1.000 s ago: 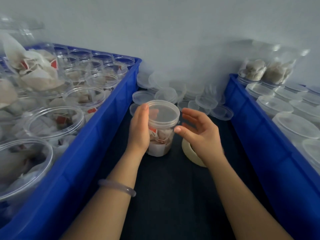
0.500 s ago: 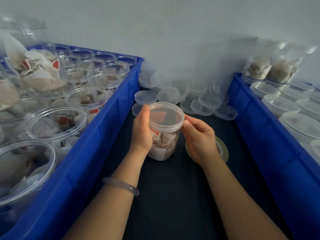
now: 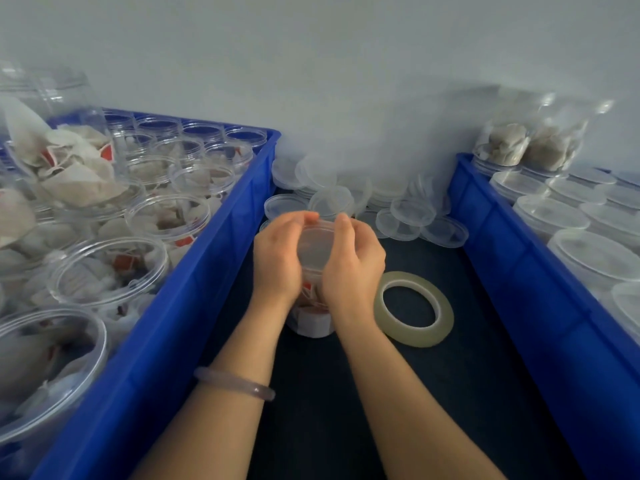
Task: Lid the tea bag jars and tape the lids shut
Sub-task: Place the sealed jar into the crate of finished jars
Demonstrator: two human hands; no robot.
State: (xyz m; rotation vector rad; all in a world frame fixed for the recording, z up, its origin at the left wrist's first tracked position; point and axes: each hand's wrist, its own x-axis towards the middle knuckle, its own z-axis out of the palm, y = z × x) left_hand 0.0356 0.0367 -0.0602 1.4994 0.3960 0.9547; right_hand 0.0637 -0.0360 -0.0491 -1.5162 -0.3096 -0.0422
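**Fingers (image 3: 306, 216) of both hands curl round the lid (image 3: 313, 249) of one jar (image 3: 311, 325)**

Fingers bend over the far edge of the clear lid, at 12 o'clock on it, and they grip it. The left hand (image 3: 277, 261) holds the lid from 9 o'clock. The right hand (image 3: 355, 265) holds it from 3 o'clock. The two hands nearly meet round it. I cannot see the thumbs well.

The lid sits on top of the jar. The jar stands up straight on the dark table (image 3: 346, 427), right in the middle, between the two wrists. White tea bags (image 3: 310, 318) with red bits show through its clear side, low down.

A roll of clear tape (image 3: 412, 336) lies flat on the table at 4 o'clock from the jar. It is just beside the right wrist. No hand touches it.

A heap of loose lids (image 3: 408, 213) lies against the grey wall (image 3: 346, 64), from 12 to 2 o'clock of the jar.

At 9 o'clock there is a blue box (image 3: 194, 289). It is full of open jars (image 3: 110, 268) with tea bags inside. At 3 o'clock there is another blue box (image 3: 519, 271). Jars with lids on (image 3: 550, 214) stand in that one, and a few more are piled on top at the back.

A pale bracelet (image 3: 235, 384) goes round the left arm.
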